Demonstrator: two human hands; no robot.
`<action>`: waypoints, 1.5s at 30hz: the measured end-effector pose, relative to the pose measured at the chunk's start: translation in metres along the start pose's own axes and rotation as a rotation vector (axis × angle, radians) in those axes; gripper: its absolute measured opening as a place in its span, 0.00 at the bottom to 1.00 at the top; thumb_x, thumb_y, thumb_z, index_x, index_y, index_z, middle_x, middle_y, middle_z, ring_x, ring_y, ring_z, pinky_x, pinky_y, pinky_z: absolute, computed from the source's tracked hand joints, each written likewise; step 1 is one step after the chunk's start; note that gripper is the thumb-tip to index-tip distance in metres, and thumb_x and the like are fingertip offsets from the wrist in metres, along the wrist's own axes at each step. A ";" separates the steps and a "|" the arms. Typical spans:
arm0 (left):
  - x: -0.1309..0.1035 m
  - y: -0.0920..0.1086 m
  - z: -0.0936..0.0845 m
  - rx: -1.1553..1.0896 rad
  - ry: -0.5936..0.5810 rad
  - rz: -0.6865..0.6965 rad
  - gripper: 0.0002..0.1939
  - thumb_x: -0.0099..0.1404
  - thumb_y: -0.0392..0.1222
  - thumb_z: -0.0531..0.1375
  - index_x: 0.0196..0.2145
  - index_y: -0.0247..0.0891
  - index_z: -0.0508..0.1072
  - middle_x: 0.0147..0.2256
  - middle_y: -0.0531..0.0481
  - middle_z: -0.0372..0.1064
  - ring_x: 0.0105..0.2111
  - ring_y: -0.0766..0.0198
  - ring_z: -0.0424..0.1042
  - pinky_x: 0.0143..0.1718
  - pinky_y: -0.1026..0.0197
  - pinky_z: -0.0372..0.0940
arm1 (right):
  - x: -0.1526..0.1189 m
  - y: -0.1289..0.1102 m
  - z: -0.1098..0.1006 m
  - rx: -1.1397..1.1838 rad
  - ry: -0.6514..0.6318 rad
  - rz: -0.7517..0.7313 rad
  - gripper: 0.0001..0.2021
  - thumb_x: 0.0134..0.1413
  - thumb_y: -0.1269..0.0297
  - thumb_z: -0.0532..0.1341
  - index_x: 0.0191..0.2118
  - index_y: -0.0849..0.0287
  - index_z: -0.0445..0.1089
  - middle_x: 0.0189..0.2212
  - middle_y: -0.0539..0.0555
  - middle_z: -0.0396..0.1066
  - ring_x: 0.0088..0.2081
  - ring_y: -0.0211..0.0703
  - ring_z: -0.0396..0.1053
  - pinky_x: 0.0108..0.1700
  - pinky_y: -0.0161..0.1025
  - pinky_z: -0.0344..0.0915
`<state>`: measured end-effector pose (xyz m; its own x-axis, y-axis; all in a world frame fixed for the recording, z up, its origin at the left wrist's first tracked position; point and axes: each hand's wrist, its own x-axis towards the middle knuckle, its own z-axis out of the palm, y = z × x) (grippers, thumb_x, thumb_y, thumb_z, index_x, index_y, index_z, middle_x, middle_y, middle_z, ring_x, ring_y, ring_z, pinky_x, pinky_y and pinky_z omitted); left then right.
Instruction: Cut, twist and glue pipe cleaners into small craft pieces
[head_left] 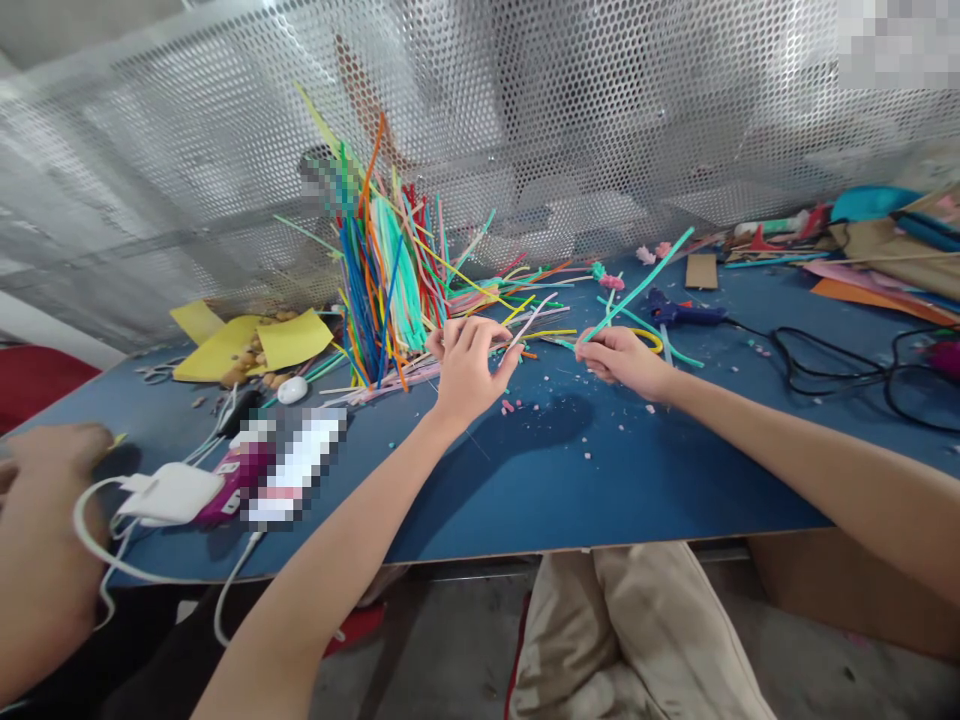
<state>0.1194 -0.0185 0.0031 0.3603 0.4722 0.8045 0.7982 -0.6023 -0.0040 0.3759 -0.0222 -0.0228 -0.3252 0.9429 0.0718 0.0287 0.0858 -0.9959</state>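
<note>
My right hand (619,360) pinches a teal pipe cleaner (645,283) near its lower end; the stem slants up to the right. My left hand (474,365) is over the table beside the loose pipe cleaners, fingers bent and thumb apart. A lilac pipe cleaner (536,318) reaches past that thumb tip; whether they touch I cannot tell. Behind my left hand stands a thick bundle of coloured pipe cleaners (364,300), with more scattered to its right. A yellow ring-shaped piece (651,340) lies just beyond my right hand. Small pink bits (510,406) dot the blue table (480,510).
A blue glue gun (686,312) with a black cord (810,350) lies to the right. Yellow sheets (251,345), a phone (304,465), a white charger (176,492) and cables are at left. Another person's arm (45,560) rests at far left. Perforated metal panel (600,130) behind.
</note>
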 end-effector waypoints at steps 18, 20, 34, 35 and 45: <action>-0.014 0.014 0.020 -0.761 -0.319 -0.222 0.14 0.70 0.52 0.60 0.47 0.46 0.80 0.47 0.50 0.78 0.50 0.58 0.73 0.57 0.52 0.63 | -0.006 -0.003 0.003 -0.221 -0.216 -0.206 0.16 0.62 0.50 0.61 0.36 0.61 0.73 0.20 0.44 0.60 0.22 0.31 0.55 0.25 0.34 0.52; -0.014 0.013 0.021 -0.808 -0.314 -0.244 0.13 0.69 0.53 0.62 0.44 0.46 0.82 0.44 0.50 0.79 0.48 0.57 0.74 0.55 0.52 0.65 | -0.007 -0.004 0.004 -0.204 -0.239 -0.206 0.16 0.62 0.50 0.61 0.36 0.61 0.73 0.20 0.45 0.60 0.22 0.31 0.55 0.25 0.35 0.52; -0.019 0.010 0.027 -1.054 -0.332 -0.400 0.15 0.65 0.54 0.66 0.42 0.41 0.81 0.38 0.47 0.76 0.33 0.65 0.71 0.30 0.64 0.64 | -0.010 -0.006 0.008 -0.122 -0.280 -0.157 0.17 0.60 0.49 0.63 0.36 0.61 0.73 0.20 0.44 0.59 0.21 0.31 0.53 0.24 0.34 0.50; -0.020 0.009 0.027 -1.067 -0.343 -0.411 0.15 0.65 0.55 0.66 0.41 0.41 0.81 0.37 0.47 0.76 0.32 0.65 0.70 0.29 0.64 0.63 | -0.010 -0.006 0.008 -0.123 -0.283 -0.158 0.17 0.60 0.49 0.63 0.36 0.61 0.73 0.20 0.44 0.59 0.21 0.31 0.53 0.24 0.34 0.50; -0.014 0.009 0.020 -1.123 -0.387 -0.381 0.14 0.65 0.53 0.66 0.38 0.40 0.81 0.36 0.48 0.75 0.33 0.65 0.71 0.32 0.64 0.65 | -0.011 -0.009 0.010 -0.158 -0.296 -0.178 0.17 0.60 0.50 0.63 0.36 0.62 0.74 0.21 0.46 0.61 0.23 0.32 0.55 0.25 0.35 0.51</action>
<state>0.1313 -0.0180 -0.0199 0.4678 0.7805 0.4147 0.0979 -0.5121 0.8533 0.3702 -0.0367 -0.0151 -0.5966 0.7770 0.2008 0.0852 0.3102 -0.9469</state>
